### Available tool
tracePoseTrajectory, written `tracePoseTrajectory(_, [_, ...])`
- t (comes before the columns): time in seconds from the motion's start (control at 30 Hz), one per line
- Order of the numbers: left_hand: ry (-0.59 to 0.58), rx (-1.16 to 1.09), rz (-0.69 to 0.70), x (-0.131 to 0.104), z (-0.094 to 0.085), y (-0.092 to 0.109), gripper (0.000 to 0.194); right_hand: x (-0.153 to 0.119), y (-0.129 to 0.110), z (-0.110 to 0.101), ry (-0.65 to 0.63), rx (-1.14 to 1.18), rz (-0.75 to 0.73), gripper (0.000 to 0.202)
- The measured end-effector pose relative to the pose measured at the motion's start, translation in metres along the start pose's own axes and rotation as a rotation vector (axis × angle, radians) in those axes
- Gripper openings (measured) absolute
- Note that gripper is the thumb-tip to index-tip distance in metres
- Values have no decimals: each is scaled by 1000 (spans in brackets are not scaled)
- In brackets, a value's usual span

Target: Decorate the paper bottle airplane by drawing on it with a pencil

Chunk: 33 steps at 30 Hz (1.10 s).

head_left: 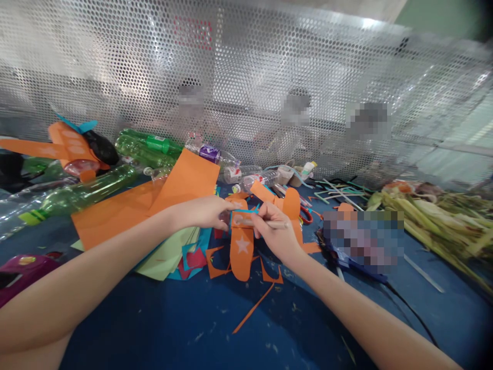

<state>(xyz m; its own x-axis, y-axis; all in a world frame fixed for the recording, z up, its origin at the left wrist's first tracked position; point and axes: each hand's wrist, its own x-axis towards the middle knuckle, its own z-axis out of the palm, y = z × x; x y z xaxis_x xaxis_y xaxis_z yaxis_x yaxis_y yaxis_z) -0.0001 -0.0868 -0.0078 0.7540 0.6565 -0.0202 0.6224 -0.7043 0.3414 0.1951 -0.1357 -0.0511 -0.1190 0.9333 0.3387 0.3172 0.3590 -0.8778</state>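
My right hand (274, 226) is closed around a light-coloured pen (278, 224), its tip end over the middle of an orange paper plane (241, 262). White stars mark the plane's wing, and a small blue paper piece stands at its tail end by my right fingertips. On the plane's left end, my left hand (211, 211) grips it between thumb and fingers; part of that grip is hard to see. Orange paper scraps (271, 272) lie around the plane. Another orange cut-out (293, 205) lies just behind my right hand.
Large orange sheets (196, 177) and pale green paper (165, 257) lie left. Plastic bottles (88, 189) and a finished-looking orange plane (69, 144) are farther left. A perforated metal panel (246, 67) stands behind. Corn husks (435, 221) and a corded, blurred-out object (358, 241) lie right.
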Motion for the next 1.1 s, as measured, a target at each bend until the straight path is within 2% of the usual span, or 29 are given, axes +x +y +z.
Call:
tracePoseTrajectory(0.3, [-10, -1, -9, 1, 0, 1, 39, 0, 1, 0, 23, 19, -18, 23])
tracePoseTrajectory(0.43, [-9, -2, -12, 0, 0, 1, 45, 0, 1, 1, -12, 28, -10, 23])
tracePoseTrajectory(0.7, [8, 34, 25, 1, 2, -2, 43, 0, 1, 0, 27, -26, -7, 22])
tracePoseTrajectory(0.93, [-37, 38, -38, 1, -2, 4, 54, -1, 1, 2, 2, 11, -12, 22])
tracePoseTrajectory(1.1, [-39, 25, -27, 2, -3, 3, 50, -6, -16, 0, 116, 101, -36, 26])
